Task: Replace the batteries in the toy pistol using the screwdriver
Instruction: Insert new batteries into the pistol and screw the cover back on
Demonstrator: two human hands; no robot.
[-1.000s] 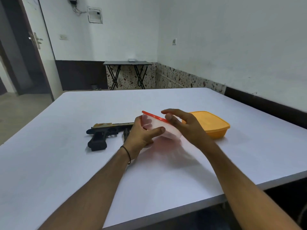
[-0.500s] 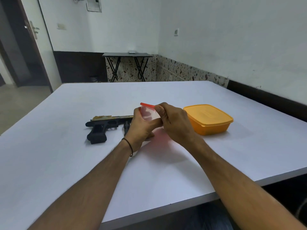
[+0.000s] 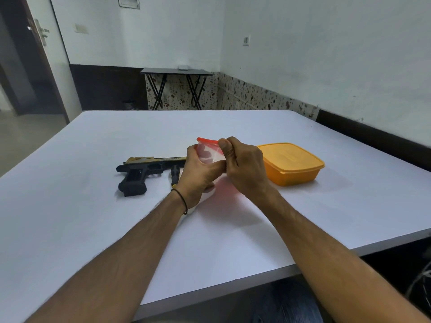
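Both my left hand (image 3: 198, 177) and right hand (image 3: 246, 167) clutch the clear tub (image 3: 210, 156) — light, slick plastic, I'd judge — best peeled open at its red lid (image 3: 206, 140).

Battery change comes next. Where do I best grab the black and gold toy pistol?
Grip the black and gold toy pistol by its handle from the near side: it lies flat on the white table, handle pointing toward you.
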